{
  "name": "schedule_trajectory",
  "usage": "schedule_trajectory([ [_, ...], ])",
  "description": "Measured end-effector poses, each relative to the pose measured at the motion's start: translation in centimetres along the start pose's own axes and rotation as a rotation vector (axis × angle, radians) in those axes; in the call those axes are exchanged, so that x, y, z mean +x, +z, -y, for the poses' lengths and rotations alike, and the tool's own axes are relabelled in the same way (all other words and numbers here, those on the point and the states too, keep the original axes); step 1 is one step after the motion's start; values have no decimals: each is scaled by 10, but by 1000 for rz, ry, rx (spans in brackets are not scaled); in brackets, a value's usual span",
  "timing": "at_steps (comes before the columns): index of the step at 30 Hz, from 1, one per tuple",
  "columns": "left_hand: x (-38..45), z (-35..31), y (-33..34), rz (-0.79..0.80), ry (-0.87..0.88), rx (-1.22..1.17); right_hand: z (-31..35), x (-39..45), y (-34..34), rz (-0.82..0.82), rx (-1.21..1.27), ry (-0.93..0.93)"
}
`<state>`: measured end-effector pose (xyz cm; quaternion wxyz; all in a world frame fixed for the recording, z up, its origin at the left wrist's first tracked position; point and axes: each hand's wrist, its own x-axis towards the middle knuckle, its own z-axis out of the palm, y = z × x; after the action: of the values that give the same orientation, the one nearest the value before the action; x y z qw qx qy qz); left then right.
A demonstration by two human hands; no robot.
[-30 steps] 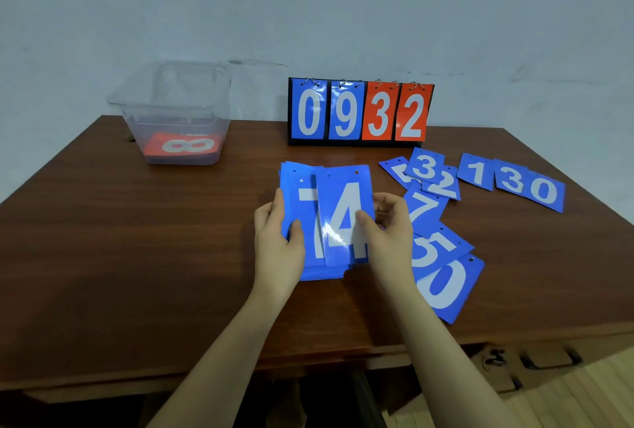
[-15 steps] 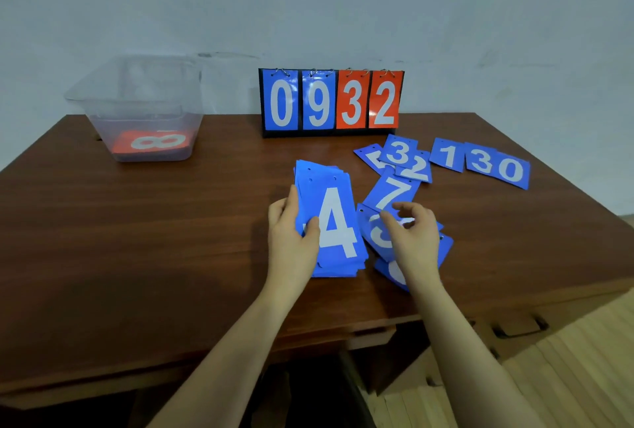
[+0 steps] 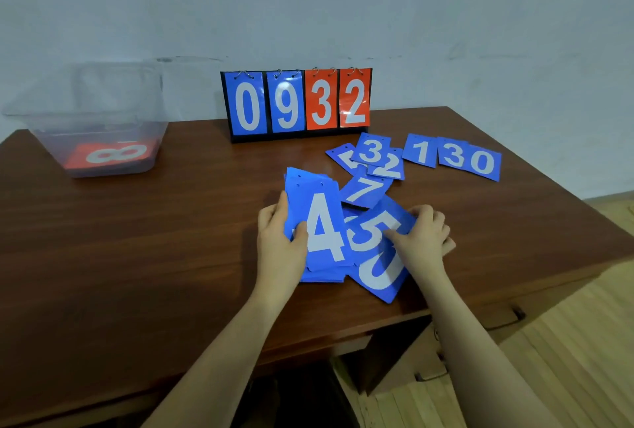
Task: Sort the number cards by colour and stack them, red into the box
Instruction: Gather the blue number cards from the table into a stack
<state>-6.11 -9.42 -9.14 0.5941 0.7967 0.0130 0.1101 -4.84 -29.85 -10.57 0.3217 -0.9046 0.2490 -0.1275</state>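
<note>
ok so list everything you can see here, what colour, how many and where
table: one, brown wood, under everything
box: one, clear plastic, far left of table
red cards: a stack, count unclear, in the box, 8 on top
scoreboard: one, two blue and two red flaps showing 0932, back centre
blue stack: one, count unclear, centre, 4 on top
5 card: one, blue, right of the stack, lying over a 0 card
loose blue cards: about nine, spread at right
left hand: holds the stack's left edge
right hand: grips the 5 card
</note>
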Motion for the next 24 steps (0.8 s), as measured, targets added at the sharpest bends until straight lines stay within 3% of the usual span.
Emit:
schedule_trajectory([
  [4,4,2,-5,-32,45,41,7,-7,-9,-114,493,-167],
  [7,7,-2,-9,-39,96,103,21,-9,-15,-192,663,-207],
  [11,11,-6,-17,-28,148,149,39,-6,-14,-163,844,-169],
  [17,8,-17,-26,37,62,-17,65,-27,6,-18,806,-258],
  [24,0,-14,-28,54,38,-75,75,-46,26,6,793,-306],
])
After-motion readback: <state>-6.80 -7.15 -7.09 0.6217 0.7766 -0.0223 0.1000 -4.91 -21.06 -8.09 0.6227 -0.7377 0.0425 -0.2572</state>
